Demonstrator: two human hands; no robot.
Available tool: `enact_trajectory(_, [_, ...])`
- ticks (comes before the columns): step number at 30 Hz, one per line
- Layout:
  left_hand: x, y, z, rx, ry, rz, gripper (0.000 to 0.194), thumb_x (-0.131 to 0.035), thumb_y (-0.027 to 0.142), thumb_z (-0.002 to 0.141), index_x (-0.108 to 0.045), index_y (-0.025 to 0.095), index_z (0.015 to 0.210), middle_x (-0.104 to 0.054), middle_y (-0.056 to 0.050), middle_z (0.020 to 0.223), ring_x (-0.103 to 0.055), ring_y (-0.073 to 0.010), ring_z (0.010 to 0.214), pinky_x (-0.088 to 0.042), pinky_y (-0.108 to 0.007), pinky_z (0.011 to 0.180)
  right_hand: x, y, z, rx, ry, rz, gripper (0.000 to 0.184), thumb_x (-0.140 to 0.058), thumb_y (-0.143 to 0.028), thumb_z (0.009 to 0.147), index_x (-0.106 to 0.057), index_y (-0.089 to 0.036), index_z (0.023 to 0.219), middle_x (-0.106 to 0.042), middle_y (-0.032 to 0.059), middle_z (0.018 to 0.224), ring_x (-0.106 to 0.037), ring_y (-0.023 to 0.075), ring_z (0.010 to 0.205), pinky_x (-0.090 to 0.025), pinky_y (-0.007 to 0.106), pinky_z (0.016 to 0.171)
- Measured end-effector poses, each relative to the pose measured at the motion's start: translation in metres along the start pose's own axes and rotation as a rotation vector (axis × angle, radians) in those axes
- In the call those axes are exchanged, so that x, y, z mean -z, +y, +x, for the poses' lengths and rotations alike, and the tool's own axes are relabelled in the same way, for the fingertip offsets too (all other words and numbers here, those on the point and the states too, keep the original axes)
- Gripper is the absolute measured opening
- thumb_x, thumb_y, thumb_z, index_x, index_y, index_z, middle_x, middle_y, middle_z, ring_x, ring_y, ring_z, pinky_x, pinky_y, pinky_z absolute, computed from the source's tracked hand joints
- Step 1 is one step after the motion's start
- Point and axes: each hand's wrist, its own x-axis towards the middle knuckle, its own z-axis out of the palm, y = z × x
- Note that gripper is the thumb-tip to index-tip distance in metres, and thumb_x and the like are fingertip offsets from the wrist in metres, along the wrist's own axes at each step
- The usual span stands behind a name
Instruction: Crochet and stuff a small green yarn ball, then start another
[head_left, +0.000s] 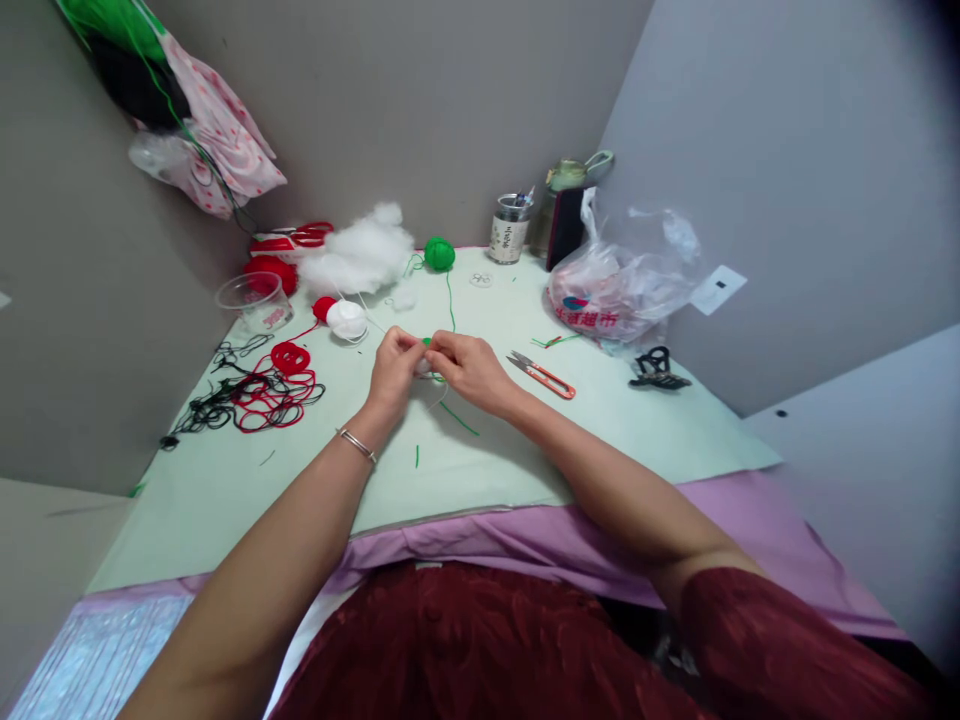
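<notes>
My left hand point(394, 366) and my right hand point(469, 368) meet above the middle of the pale green table cover point(247, 480). Both are pinched on a small white and green crocheted piece point(425, 358) between the fingertips. A green yarn strand point(451, 300) runs from the piece back to a green yarn ball point(439, 254) at the far side. A thin bangle sits on my left wrist. The piece is mostly hidden by my fingers.
Red-handled snips point(544, 376) lie right of my hands. A white ball point(346, 319), white stuffing point(360, 255), a tangle of red and black yarn point(255, 392) and a clear cup point(253, 299) are left. A plastic bag point(619, 285), a black hair claw point(658, 369) and jars stand right.
</notes>
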Motion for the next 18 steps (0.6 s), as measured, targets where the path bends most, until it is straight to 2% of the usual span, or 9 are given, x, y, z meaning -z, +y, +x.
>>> enact_trajectory(5, [-0.001,0.004,-0.004,0.084,-0.055,-0.072,0.024,-0.074,0.016,0.067,-0.050,0.021,0.070,-0.052,0.006,0.064,-0.051,-0.0099,0.058,-0.040,-0.020,0.053,0.004,0.010,0.005,-0.051,-0.007,0.004,0.015,-0.061,-0.031,0.085,-0.054,-0.023,0.075,-0.045,-0.0075,0.058,-0.039,0.0132,0.061,-0.027,0.028,0.064])
enact_trajectory(9, [-0.003,0.011,-0.008,0.111,-0.114,-0.127,0.026,-0.076,0.018,0.070,-0.050,0.020,0.071,-0.055,0.004,0.068,-0.055,-0.0097,0.062,-0.045,-0.019,0.056,0.004,0.019,0.009,-0.106,0.034,0.026,0.021,-0.064,-0.036,0.083,-0.054,-0.023,0.071,-0.044,-0.0077,0.054,-0.037,0.0129,0.058,-0.024,0.029,0.063])
enact_trajectory(13, [-0.003,0.018,-0.010,0.108,-0.167,-0.181,0.030,-0.079,0.028,0.078,-0.050,0.020,0.071,-0.060,0.003,0.078,-0.062,-0.0106,0.073,-0.055,-0.022,0.068,0.006,0.026,0.012,-0.141,0.079,0.118,0.024,-0.062,-0.040,0.084,-0.055,-0.022,0.070,-0.046,-0.0069,0.055,-0.036,0.0122,0.057,-0.024,0.029,0.060])
enact_trajectory(18, [0.002,0.020,-0.005,0.104,-0.189,-0.179,0.031,-0.090,0.022,0.069,-0.061,0.019,0.078,-0.069,-0.001,0.089,-0.067,-0.0123,0.081,-0.058,-0.025,0.079,0.010,0.028,0.015,-0.146,0.092,0.279,0.024,-0.061,-0.042,0.080,-0.055,-0.021,0.069,-0.041,-0.0072,0.057,-0.033,0.0113,0.058,-0.027,0.027,0.058])
